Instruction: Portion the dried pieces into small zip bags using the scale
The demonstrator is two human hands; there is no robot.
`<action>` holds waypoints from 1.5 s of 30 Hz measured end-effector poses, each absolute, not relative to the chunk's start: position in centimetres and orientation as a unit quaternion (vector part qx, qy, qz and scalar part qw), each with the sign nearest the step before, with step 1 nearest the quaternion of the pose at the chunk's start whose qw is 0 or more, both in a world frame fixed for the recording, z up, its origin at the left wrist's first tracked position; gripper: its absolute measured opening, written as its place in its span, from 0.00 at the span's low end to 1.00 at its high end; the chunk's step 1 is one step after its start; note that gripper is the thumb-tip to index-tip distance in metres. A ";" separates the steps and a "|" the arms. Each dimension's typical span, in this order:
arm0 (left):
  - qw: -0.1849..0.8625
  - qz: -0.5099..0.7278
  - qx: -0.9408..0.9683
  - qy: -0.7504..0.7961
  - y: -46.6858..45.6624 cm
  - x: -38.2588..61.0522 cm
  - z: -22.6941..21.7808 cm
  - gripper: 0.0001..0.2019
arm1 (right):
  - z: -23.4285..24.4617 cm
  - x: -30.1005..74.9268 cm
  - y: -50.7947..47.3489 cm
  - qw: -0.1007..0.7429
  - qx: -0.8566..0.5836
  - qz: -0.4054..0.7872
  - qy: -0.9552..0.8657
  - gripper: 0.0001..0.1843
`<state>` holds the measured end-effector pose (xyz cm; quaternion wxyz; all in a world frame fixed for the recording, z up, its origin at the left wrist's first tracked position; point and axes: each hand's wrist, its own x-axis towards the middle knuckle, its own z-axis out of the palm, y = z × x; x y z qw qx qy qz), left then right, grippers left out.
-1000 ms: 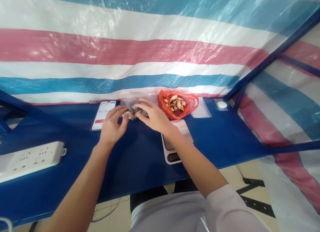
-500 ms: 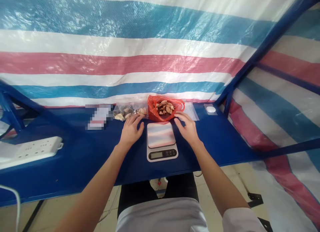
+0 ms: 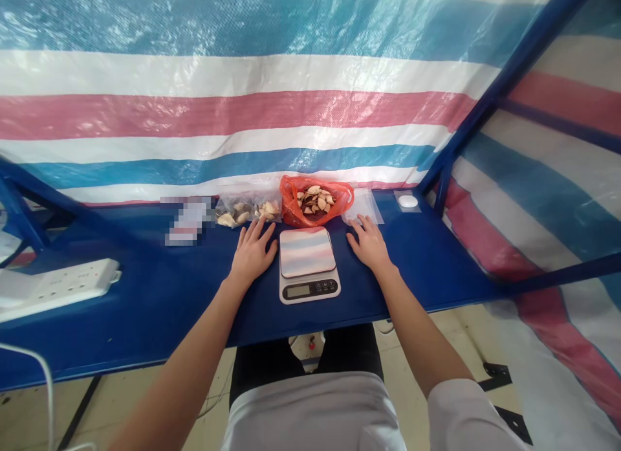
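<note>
Your left hand [image 3: 252,257] and right hand [image 3: 371,244] lie spread and empty, either side of the digital scale [image 3: 307,264]. Its pan is bare. Behind the scale: red plastic bag [image 3: 291,208] of pale pieces, clear bag [image 3: 234,213] of pieces left, flat clear bag [image 3: 363,206] right.

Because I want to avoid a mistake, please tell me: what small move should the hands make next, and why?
Probably the left hand should pick up the clear plastic bag of pale pieces, just ahead of it. The bag lies off the digital scale, whose platform looks bare, and that hand holds nothing.
</note>
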<state>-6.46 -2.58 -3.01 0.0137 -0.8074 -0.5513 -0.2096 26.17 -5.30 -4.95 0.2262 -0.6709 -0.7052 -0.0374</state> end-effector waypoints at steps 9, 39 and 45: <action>0.013 -0.227 -0.810 -0.540 -2.6 -6.5 -3.2 0.24 | -5.2 26.3 -5.1 0.233 -0.664 -0.019 -0.710 0.23; -0.016 -0.164 -0.799 -0.578 -2.5 -6.5 -3.2 0.26 | -3.9 28.4 -3.1 0.252 -0.650 -0.030 -0.716 0.17; -0.012 -0.164 -0.800 -0.578 -2.7 -6.4 -3.4 0.27 | -3.5 28.2 -3.4 0.243 -0.673 -0.023 -0.698 0.16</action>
